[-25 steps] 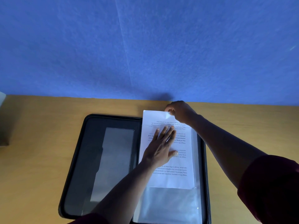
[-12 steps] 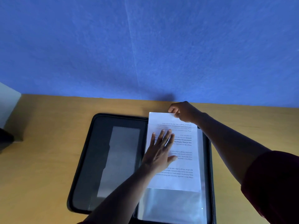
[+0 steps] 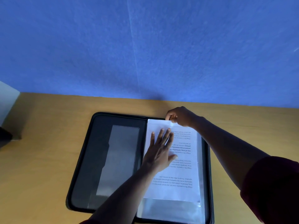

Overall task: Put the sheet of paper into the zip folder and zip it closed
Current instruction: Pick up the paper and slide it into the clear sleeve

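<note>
The tabletop (image 3: 40, 159) lies bare toward 9 o'clock of the zip folder (image 3: 90, 159) — open flat. On its 3 o'clock half lies the sheet of paper (image 3: 182, 172), margins showing. Left hand (image 3: 159, 152), fingers spread, presses it flat; right hand (image 3: 181, 116) pinches the 12 o'clock edge.

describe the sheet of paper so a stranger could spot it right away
On the wooden desk lies an open black zip folder. The sheet of paper lies on its right half under the left hand: white, with printed text, unlike the grey panel on the left half.
</note>
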Demonstrator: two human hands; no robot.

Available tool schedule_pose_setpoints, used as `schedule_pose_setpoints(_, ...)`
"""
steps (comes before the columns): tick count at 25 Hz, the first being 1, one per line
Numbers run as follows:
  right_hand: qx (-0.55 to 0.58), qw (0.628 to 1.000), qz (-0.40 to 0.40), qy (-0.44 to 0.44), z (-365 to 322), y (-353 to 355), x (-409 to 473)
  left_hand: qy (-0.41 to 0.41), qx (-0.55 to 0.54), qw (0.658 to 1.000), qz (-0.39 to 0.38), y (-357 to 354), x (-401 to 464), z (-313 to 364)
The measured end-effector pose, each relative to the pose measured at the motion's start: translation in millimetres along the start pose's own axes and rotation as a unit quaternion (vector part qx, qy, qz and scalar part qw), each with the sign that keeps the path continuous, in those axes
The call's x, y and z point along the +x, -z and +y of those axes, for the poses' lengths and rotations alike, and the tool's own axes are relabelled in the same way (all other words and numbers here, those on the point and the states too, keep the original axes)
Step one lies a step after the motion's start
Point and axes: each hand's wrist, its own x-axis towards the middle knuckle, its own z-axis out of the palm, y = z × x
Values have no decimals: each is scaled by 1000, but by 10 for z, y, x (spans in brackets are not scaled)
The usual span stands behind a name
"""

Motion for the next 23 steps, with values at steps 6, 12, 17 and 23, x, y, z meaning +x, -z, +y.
schedule_pose_setpoints(6,-34,999,-3,-24,-78,-138,-65,3,-1,1000,0,-17,12,6)
schedule_pose_setpoints(12,-39,997,-11,-63,-150,-157,-79,2,-12,1000,2,-16,17,12)
schedule_pose_setpoints(17,-40,996,-25,-77,-205,-154,-121,6,-11,1000,-5,10,13,22)
schedule_pose_setpoints(23,-64,994,-49,-81,-179,-173,-176,6,-12,1000,-8,29,5,15)
